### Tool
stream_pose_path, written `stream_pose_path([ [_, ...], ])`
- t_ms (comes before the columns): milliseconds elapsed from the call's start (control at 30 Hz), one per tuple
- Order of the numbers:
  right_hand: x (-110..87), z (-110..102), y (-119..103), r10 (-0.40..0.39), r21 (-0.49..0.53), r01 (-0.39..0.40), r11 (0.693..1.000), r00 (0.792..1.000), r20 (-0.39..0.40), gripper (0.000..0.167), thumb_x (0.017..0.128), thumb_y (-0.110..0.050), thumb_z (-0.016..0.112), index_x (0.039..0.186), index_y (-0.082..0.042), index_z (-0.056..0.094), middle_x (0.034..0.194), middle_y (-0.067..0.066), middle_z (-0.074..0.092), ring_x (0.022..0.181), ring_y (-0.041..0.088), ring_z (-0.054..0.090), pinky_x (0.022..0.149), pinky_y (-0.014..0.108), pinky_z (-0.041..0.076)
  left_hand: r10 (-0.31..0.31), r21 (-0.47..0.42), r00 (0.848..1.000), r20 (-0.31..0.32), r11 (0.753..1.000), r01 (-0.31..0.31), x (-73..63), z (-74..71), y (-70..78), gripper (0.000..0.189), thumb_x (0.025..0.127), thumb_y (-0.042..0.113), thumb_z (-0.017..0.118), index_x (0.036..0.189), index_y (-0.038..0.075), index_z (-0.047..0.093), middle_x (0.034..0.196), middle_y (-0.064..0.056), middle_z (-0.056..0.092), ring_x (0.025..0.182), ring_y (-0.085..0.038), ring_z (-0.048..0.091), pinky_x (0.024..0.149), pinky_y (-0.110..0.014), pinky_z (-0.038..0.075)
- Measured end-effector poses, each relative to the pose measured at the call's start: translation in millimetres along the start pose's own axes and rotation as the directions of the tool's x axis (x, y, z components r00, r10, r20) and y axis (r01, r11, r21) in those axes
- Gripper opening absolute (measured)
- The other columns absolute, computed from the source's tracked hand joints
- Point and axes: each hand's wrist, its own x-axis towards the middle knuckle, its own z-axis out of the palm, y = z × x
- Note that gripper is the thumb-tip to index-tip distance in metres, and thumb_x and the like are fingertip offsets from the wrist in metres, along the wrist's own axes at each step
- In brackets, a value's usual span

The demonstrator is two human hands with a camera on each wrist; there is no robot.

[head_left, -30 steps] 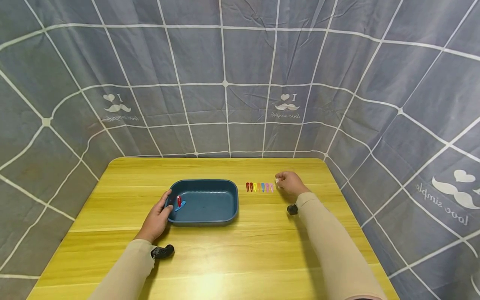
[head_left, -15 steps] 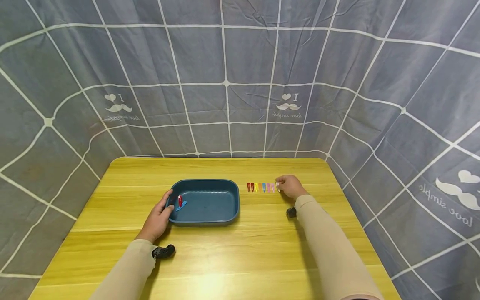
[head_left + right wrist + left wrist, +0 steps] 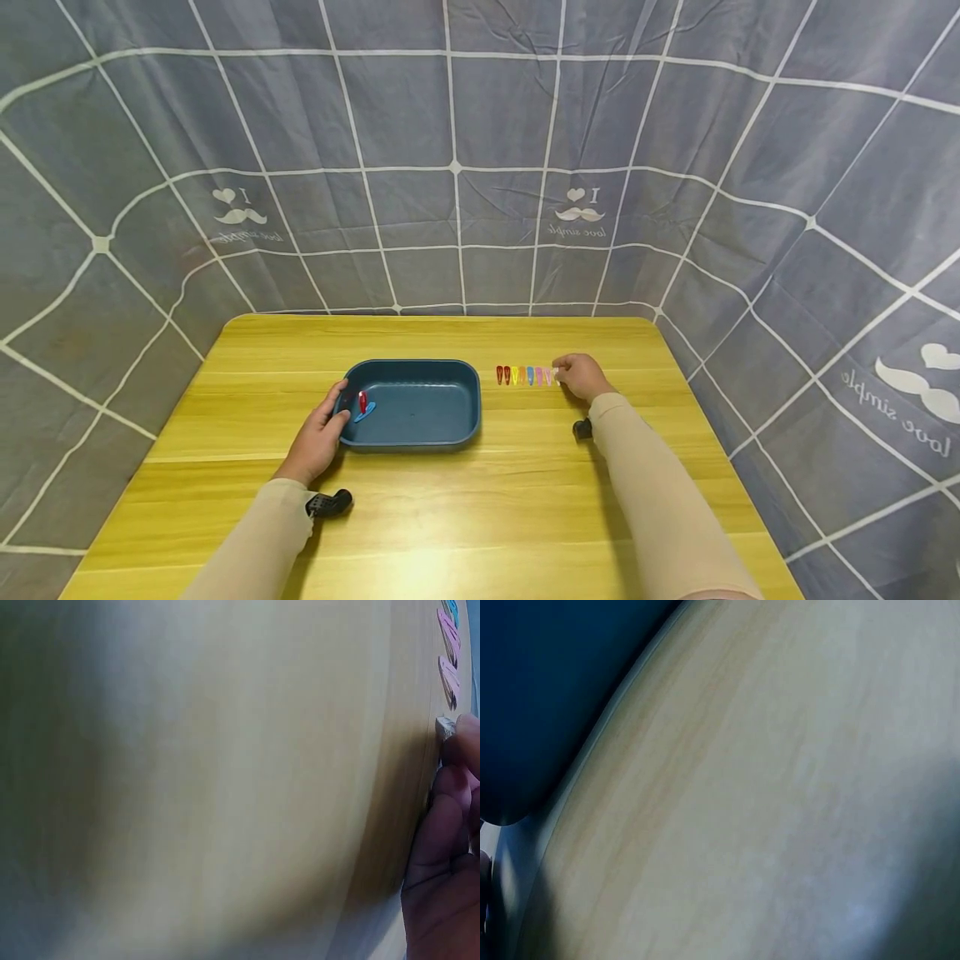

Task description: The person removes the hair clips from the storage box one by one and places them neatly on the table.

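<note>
A dark blue plastic basin sits on the table, with a red hair clip and a blue hair clip at its left end. My left hand grips the basin's left end, thumb over the near rim and fingers along the side. To the right of the basin runs a row of snap hair clips: dark red ones, a yellow clip, an orange, a blue clip and pink ones. At the row's right end my right hand pinches a white hair clip, partly hidden by the fingers.
The wooden table has rounded far corners. A grey curtain with white lines hangs behind it and along both sides. Black wrist cameras, one a black camera on the left sleeve, stick out near the tabletop.
My right hand has brought the white hair clip slightly left and down, close beside the last pink clip. The left hand keeps its grip on the basin.
</note>
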Motion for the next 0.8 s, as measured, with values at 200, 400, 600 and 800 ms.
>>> stream_pose_path([
  [200, -3.1, 0.1, -0.7, 0.003, -0.013, -0.003, 1.0, 1.0, 0.0, 0.033, 0.106, -0.012, 0.06, 0.136, -0.002, 0.069, 0.142, 0.02, 0.066, 0.136, 0.041, 0.058, 0.114, 0.054, 0.049, -0.01, -0.003, 1.0, 0.006, 1.0, 0.01, -0.4, 0.1, 0.8, 0.059, 0.113, 0.024, 0.041, 0.169, 0.026, 0.024, 0.174, -0.02, 0.021, 0.161, -0.046, 0.019, 0.129, -0.067, 0.017],
  [400, -3.6, 1.7, 0.3, 0.0, -0.003, 0.0, 1.0, 1.0, 0.001, 0.033, 0.106, -0.011, 0.06, 0.135, -0.001, 0.07, 0.144, 0.02, 0.065, 0.139, 0.042, 0.056, 0.116, 0.055, 0.047, -0.011, -0.004, 1.0, 0.007, 1.0, 0.011, 0.0, 0.1, 0.5, 0.059, 0.114, 0.024, 0.041, 0.17, 0.026, 0.023, 0.175, -0.02, 0.02, 0.161, -0.046, 0.018, 0.128, -0.068, 0.016],
  [600, -2.9, 2.4, 2.7, -0.012, -0.022, 0.012, 1.0, 1.0, -0.008, 0.033, 0.105, -0.011, 0.061, 0.135, -0.001, 0.07, 0.143, 0.02, 0.066, 0.139, 0.043, 0.056, 0.117, 0.056, 0.046, -0.015, -0.01, 1.0, 0.008, 1.0, 0.015, 0.3, 0.3, 0.5, 0.059, 0.114, 0.024, 0.04, 0.17, 0.026, 0.023, 0.175, -0.019, 0.02, 0.162, -0.045, 0.018, 0.129, -0.067, 0.016],
  [800, -4.8, 2.2, 0.4, 0.008, 0.017, -0.008, 1.0, 1.0, 0.007, 0.035, 0.107, -0.012, 0.059, 0.139, -0.003, 0.068, 0.146, 0.02, 0.064, 0.14, 0.042, 0.055, 0.116, 0.055, 0.047, -0.009, -0.015, 1.0, 0.013, 1.0, 0.009, 0.5, 0.1, -1.0, 0.059, 0.114, 0.024, 0.041, 0.17, 0.026, 0.023, 0.175, -0.019, 0.021, 0.162, -0.045, 0.018, 0.129, -0.066, 0.017],
])
